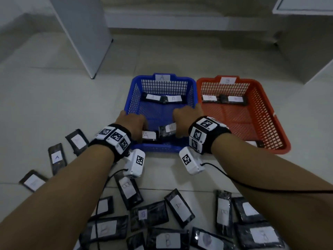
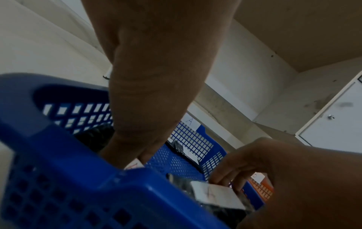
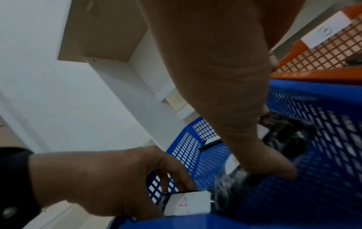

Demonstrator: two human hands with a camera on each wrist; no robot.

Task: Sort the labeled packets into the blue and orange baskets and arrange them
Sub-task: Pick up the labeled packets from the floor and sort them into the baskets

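The blue basket [image 1: 133, 98], tagged A, sits in the middle of the floor with the orange basket [image 1: 243, 123], tagged B, to its right. Both hands reach into the near end of the blue basket. My left hand [image 1: 142, 130] grips a black packet labelled A [image 1: 148, 135] by its left end. The right hand [image 1: 177, 130] holds a second A packet [image 1: 168, 129], tilted, just right of the first. In the left wrist view my left hand [image 2: 137, 155] pinches its packet [image 2: 135, 165]. The right wrist view shows the right thumb [image 3: 270, 168] on its packet [image 3: 231, 175].
Two A packets [image 1: 163, 98] lie at the blue basket's far end. The orange basket holds two packets [image 1: 223, 99] at its far end and one [image 1: 255, 143] at the near right corner. Several loose packets [image 1: 180, 207] are scattered on the floor around my forearms. White cabinets [image 1: 81, 33] stand behind.
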